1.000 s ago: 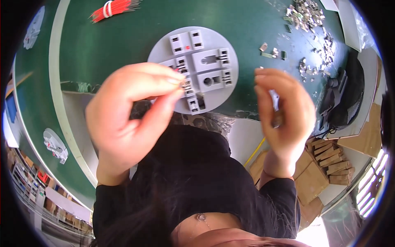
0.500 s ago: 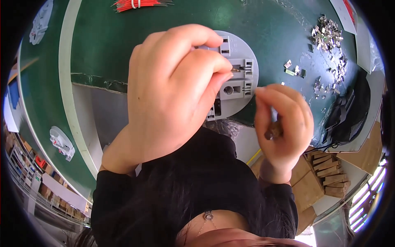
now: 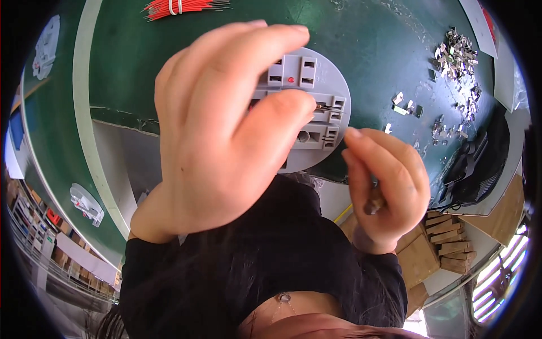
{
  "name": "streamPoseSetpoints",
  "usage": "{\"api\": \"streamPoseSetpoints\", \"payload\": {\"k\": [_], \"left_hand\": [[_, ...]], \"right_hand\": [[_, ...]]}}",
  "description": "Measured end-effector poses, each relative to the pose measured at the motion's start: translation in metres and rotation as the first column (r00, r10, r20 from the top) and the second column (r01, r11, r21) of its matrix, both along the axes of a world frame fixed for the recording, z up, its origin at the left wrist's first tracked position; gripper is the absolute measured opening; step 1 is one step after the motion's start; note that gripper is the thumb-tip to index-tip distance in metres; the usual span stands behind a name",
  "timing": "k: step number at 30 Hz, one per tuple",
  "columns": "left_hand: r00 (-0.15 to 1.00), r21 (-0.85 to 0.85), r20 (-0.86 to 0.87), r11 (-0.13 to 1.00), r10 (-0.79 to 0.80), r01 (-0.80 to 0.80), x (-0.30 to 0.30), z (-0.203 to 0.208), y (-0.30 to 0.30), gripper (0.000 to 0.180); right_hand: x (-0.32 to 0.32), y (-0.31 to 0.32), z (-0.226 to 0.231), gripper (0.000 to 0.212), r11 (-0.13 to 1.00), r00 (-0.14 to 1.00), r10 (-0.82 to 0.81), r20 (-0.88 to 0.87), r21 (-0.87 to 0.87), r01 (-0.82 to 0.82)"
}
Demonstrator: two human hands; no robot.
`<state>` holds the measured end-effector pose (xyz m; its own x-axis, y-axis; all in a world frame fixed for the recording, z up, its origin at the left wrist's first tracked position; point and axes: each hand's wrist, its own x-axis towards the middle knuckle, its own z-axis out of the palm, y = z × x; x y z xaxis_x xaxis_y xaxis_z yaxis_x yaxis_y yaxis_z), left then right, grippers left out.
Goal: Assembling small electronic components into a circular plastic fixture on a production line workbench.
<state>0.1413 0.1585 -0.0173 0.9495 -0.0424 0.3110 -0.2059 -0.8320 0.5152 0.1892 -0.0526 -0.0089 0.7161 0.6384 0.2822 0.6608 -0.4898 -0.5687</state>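
Note:
A round grey plastic base (image 3: 339, 85) with raised slotted blocks lies on the green table in front of me. A small red lamp (image 3: 291, 79) sits among its slots. A thin component with wire leads (image 3: 323, 106) lies in a channel near the base's right side. My left hand (image 3: 209, 124) is over the left of the base, thumb and fingers spread apart; the thumb tip is beside the thin component. My right hand (image 3: 389, 181) is curled by the base's lower right edge. It holds a stick-like tool with a brownish end (image 3: 372, 204), mostly hidden in the palm.
A bundle of red wires (image 3: 183, 8) lies at the far side. Many small metal clips (image 3: 457, 56) are heaped at the right, with a few loose ones (image 3: 402, 107) nearer. A black mesh item (image 3: 480, 164) is at the right edge. Another grey part (image 3: 86, 204) lies at left.
My left hand's thumb and finger have parted from their pinch, uncovering the red lamp and more of the base. The base sits slightly lower and further left in view. My right hand stays curled.

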Motion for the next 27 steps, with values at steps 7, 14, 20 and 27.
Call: {"api": "streamPoseSetpoints", "payload": {"k": [7,14,20,27], "left_hand": [[0.999,-0.250,-0.017,0.968,-0.029,0.024,0.001,-0.005,-0.001,0.020],[0.989,-0.342,-0.148,0.937,0.021,-0.071,-0.001,0.001,-0.004,0.021],[0.995,-0.322,-0.102,0.947,-0.022,-0.012,0.003,-0.002,0.002,0.023],[0.996,-0.309,-0.086,0.951,-0.028,0.000,0.004,-0.002,0.003,0.025]], "right_hand": [[0.010,0.000,0.011,0.039,0.995,0.993,-0.092,-0.076,0.031,0.094],[0.039,0.001,0.018,0.024,0.977,0.988,0.149,0.041,-0.162,-0.141],[0.045,0.006,0.016,0.026,0.962,0.957,0.220,0.190,-0.206,-0.180],[0.048,0.008,0.023,0.027,0.936,0.931,0.280,0.234,-0.283,-0.210]]}}
